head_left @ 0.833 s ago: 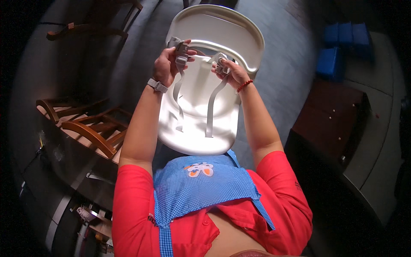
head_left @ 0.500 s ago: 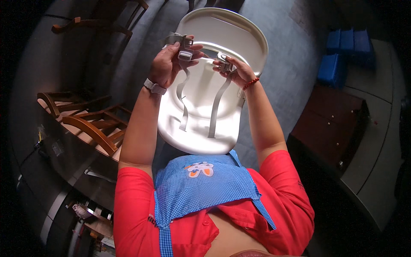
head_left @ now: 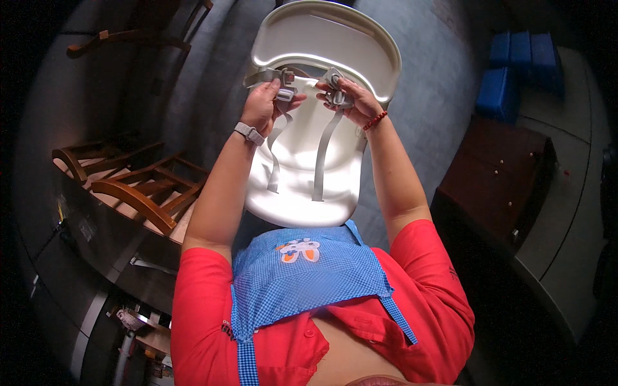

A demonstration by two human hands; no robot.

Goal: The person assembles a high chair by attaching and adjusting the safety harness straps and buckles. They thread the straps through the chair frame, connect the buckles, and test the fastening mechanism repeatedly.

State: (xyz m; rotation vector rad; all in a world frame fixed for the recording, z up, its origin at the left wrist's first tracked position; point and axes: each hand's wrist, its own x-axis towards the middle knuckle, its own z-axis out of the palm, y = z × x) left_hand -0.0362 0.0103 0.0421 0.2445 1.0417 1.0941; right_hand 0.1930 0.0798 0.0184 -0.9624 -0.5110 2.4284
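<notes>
In front of me stands a white high chair with a wide tray at its far end. Grey harness straps rise from slots in its seat. My left hand is closed on a grey strap buckle, with thumb on top and other fingers partly extended. A short way to its right, my right hand grips another grey buckle between thumb and fingers. The two buckles are apart, held above the seat. Fingers partly hide both pieces.
Wooden chairs rest on a table at the left, and another wooden chair is at the far left. Blue bins stand at the far right, behind a dark red-brown cabinet.
My left hand has moved slightly right and nearer with its buckle. The right hand has shifted only a little. In the picture, the tray shows more fully and the chair sits slightly differently.
</notes>
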